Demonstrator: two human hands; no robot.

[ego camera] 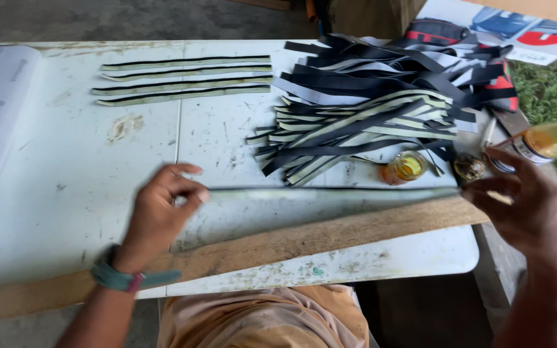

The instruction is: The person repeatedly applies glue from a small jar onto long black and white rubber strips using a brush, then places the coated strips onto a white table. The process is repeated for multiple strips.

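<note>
Fingers (185, 187) of left hand (159, 216) pinched shut on one end of a long thin strip (330, 191); fingers (494, 193) of right hand (520, 203) curled tog. at the far end, apparently gripping it, though exact contact blurred. Strip stretched taut between both hands, held just above a wooden plank (304, 241) lying across the near edge of a white table (66, 193). Step in hand, by the look of it: pulling one strip straight, w/ glue pots close by; next move likely calls for keeping both ends level and tension even while lowering it flat, clear of the pots. Big loose heap of black and pale-yellow strips (369, 109) piled at table's far right; four finished-looking strips (185, 77) laid side by side, apart from the heap, far centre-left. Containers, largest first: clear bottle (549, 138) tilted at right edge, amber liquid inside, just beyond right hand; small open glass jar (407, 166) w/ yellow-orange liquid, near heap's front edge; smaller round lid or pot (470, 167) beside it, dark contents, hard to tell what. Teal wristband (120, 278) on left wrist.
</note>
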